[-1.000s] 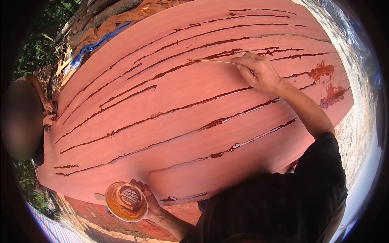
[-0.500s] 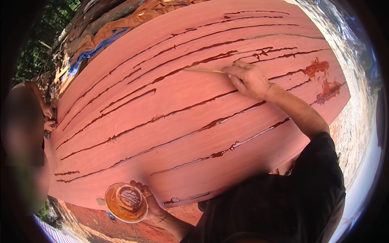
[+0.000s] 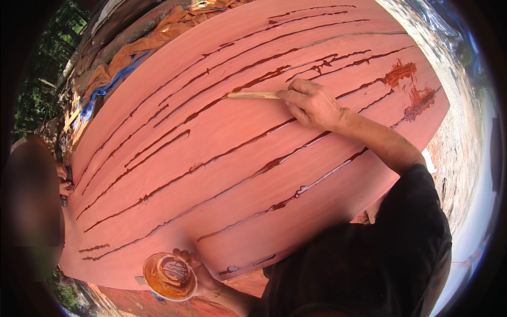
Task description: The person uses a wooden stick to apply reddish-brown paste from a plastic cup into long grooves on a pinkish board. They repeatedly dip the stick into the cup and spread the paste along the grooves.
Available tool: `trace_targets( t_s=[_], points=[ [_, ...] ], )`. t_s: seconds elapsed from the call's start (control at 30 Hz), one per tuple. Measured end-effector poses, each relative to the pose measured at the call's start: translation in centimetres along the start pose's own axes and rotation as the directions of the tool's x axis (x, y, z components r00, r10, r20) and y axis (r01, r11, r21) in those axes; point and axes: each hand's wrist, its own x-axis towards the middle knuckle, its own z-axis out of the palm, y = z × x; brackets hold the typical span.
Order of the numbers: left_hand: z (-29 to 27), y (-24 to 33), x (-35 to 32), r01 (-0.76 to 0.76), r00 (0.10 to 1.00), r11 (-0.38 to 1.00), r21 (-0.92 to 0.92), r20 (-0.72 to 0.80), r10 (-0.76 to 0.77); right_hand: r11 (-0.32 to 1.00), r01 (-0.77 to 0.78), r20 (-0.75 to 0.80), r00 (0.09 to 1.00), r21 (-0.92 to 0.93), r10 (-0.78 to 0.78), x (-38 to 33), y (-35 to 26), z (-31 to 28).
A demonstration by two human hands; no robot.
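My right hand (image 3: 311, 103) pinches a flat, pale wooden stick (image 3: 253, 95). Its tip touches a dark red-brown streak on a broad, curved pink surface (image 3: 232, 177). Several such streaks run lengthwise over this surface, some with wet, glossy beads. At the near edge, my left hand (image 3: 205, 274) grips the side of a round bowl (image 3: 153, 283), its fingers partly hidden behind it. Thick, shiny red-brown paste (image 3: 174, 268) is smeared in the bowl. A small flat grey tab (image 3: 140, 280) shows beside the bowl's left rim; I cannot make out what it is.
At the far left, another person's hand (image 3: 64, 186) rests at the end of the pink surface. Logs and an orange-brown tarp (image 3: 158, 34) with a blue sheet (image 3: 111, 79) lie beyond the far edge. Red smeared patches (image 3: 400, 74) mark the right end, beside pale ground (image 3: 449, 153).
The view has shifted slightly. The stick has turned to show a broader side, and its tip stays by the same streak. The bowl remains in my left hand.
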Motion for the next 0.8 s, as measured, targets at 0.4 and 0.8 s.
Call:
trace_targets(
  t_s=[0.4, 0.8],
  points=[
    [1.4, -0.4, 0.6, 0.032, 0.998, 0.999, 0.014, -0.052, -0.031, 0.999, -0.018, -0.104, 0.994, -0.034, 0.014, -2.1, 2.4, -2.2],
    [0.7, 0.7, 1.3, 0.090, 0.994, 0.974, 0.207, -0.081, -0.074, 0.913, -0.335, -0.013, 0.938, 0.233, 0.347, -4.3, 0.9, -3.3]
  ],
)
